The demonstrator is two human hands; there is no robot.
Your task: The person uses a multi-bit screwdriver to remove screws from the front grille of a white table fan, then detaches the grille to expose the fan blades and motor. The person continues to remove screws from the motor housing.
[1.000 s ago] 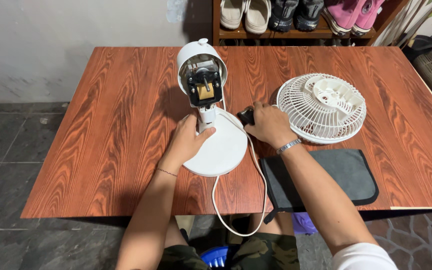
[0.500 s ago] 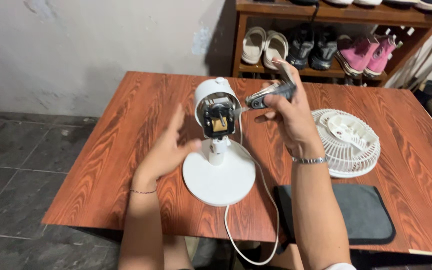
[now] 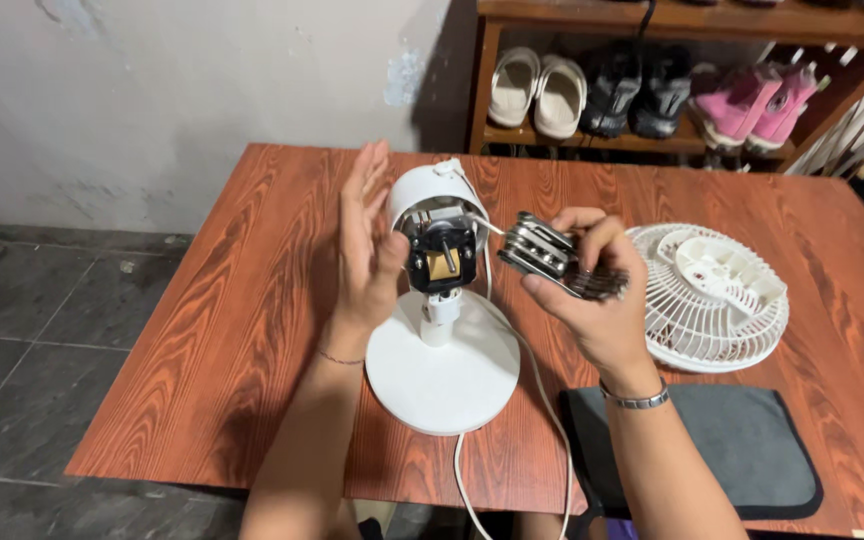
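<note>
Grille (image 3: 707, 295) rt of fan (image 3: 440, 300), pouch (image 3: 722, 450) nr edge

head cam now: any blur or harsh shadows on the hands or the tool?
Head view: even, soft light, no glare; the folding tool in the right hand looks slightly motion-smeared; the left hand is fairly sharp and shades the table beside the fan motor; the shoe rack sits darker.

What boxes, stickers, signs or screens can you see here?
None show: no packages, labels, signs or screens.
Fan motor: bare, in its white housing on a round white base on the table.
Right hand: holds a folded metal multi-tool.
Pouch: plain dark grey.
</note>
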